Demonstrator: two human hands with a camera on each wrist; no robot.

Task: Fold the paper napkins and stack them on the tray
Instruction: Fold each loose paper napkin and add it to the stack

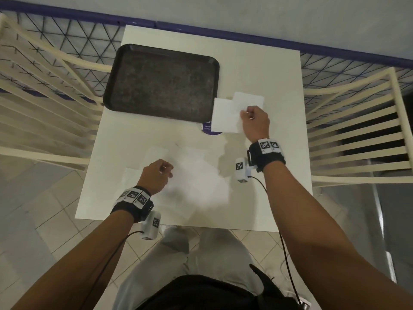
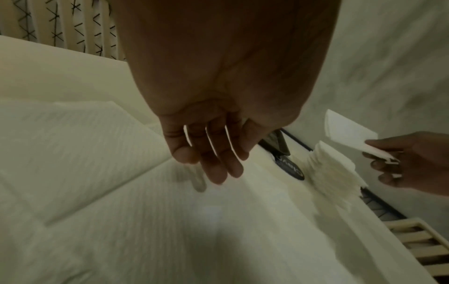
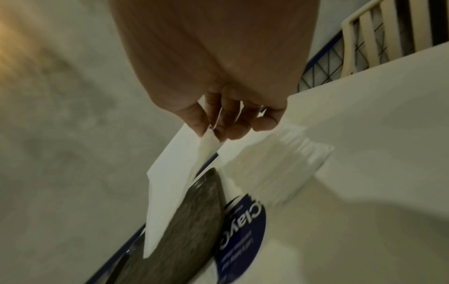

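Observation:
The dark tray [image 1: 161,81] lies bare at the table's far left, seen also in the right wrist view [image 3: 184,221]. My right hand [image 1: 247,113] pinches one white napkin [image 1: 225,115] between thumb and fingers [image 3: 218,128] and holds it in the air just right of the tray. This held napkin [image 3: 175,182] hangs over the tray's edge. Below it sits the napkin pack [image 3: 279,163] with a blue label [image 3: 243,230]. My left hand [image 1: 166,170] hovers with relaxed fingers [image 2: 213,169] over flat napkins [image 2: 73,153] near the front edge and holds nothing.
The white table [image 1: 268,74] is small and square. Cream slatted chairs stand at its left [image 1: 44,108] and right [image 1: 357,135]. A mesh railing with a blue bar [image 1: 223,34] runs behind it. Tiled floor lies below the front edge.

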